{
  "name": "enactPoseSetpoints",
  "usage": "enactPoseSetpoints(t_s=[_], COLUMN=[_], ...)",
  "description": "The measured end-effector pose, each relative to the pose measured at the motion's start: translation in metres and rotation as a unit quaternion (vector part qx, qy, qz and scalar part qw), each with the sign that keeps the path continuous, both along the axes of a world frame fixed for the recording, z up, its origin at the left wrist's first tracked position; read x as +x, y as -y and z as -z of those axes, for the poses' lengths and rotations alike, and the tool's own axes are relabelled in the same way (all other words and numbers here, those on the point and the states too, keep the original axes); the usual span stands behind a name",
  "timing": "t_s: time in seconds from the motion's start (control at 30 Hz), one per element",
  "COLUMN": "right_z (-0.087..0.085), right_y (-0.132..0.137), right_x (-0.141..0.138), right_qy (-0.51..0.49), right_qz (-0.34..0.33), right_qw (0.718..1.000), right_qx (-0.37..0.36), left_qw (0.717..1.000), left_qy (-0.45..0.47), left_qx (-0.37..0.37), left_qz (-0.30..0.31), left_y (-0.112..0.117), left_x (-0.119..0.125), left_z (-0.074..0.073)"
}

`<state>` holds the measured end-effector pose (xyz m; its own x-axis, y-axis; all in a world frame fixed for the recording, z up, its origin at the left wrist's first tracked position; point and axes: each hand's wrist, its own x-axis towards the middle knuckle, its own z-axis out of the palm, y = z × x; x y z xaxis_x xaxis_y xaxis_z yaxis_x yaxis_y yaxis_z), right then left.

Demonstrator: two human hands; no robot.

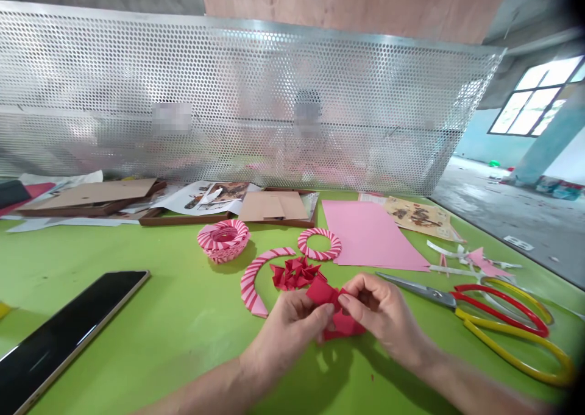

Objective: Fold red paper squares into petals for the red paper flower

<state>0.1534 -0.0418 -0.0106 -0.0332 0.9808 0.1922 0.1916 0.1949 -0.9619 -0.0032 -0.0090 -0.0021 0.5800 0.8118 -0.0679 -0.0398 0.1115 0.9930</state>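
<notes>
A folded piece of red paper (321, 291) is pinched by my left hand (292, 317), thumb in front. From the other side my right hand (386, 311) grips its right edge between thumb and forefinger. More red paper (343, 325) shows just below, partly covered by my fingers; whether it is the same piece I cannot tell. Right behind my hands lies a small heap of folded red paper pieces (297, 273). A curved pink-and-red striped paper strip (252, 281) arcs around the heap's left side. Beyond it rests a closed striped ring (302, 244).
Striped rings (223, 242) are stacked at left centre. Pink sheets (370, 232) lie behind my right hand. Large scissors (450, 299) and paper scraps (484, 259) are at right, a phone (77, 329) at left. Frames with cardboard (274, 206) line the perforated metal screen (256, 98).
</notes>
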Motion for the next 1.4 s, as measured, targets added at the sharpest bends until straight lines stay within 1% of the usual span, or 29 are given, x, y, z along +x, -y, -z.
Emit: enactPoseSetpoints(t_s=[0.13, 0.27, 0.57, 0.7, 0.8, 0.87, 0.93, 1.0, 1.07, 1.13, 1.3, 1.4], right_z=[0.003, 0.002, -0.008, -0.009, -0.010, -0.010, -0.008, -0.004, -0.001, 0.001, 0.000, 0.001], right_y=[-0.001, -0.001, 0.001, 0.003, 0.003, 0.003, 0.002, 0.001, 0.000, 0.000, 0.001, 0.001], right_x=[0.000, -0.001, -0.003, -0.005, -0.006, -0.006, -0.006, -0.004, -0.003, -0.002, -0.003, -0.004], right_qy=[0.003, 0.001, 0.001, 0.007, -0.017, -0.041, -0.052, -0.035, -0.006, 0.008, -0.010, -0.011], right_qz=[0.001, 0.000, -0.002, 0.004, 0.007, -0.004, -0.037, -0.072, -0.092, -0.100, -0.124, -0.118], right_qw=[1.000, 1.000, 1.000, 1.000, 0.999, 0.998, 0.996, 0.994, 0.994, 0.994, 0.991, 0.992], right_qx=[0.006, 0.006, -0.018, -0.020, -0.029, -0.043, -0.062, -0.068, -0.060, -0.052, -0.056, -0.051], left_qw=[0.999, 1.000, 1.000, 1.000, 1.000, 1.000, 1.000, 1.000, 0.999, 0.999, 1.000, 1.000], left_qy=[0.020, 0.009, -0.015, -0.006, 0.008, 0.016, 0.018, 0.015, 0.010, 0.007, -0.005, -0.001], left_qx=[0.004, 0.011, 0.023, 0.015, 0.005, -0.003, -0.002, 0.011, 0.023, 0.025, 0.011, 0.016], left_qz=[0.024, 0.020, 0.015, 0.014, 0.004, 0.001, 0.005, 0.013, 0.022, 0.028, 0.023, 0.016], left_y=[-0.001, -0.001, -0.003, -0.002, -0.001, 0.000, 0.001, 0.001, 0.002, 0.003, 0.004, 0.005], left_x=[0.002, 0.003, 0.003, 0.002, 0.001, 0.001, 0.002, 0.003, 0.003, 0.003, 0.001, -0.001], left_z=[0.000, -0.001, 0.001, 0.001, -0.002, -0.005, -0.007, -0.008, -0.008, -0.008, -0.013, -0.016])
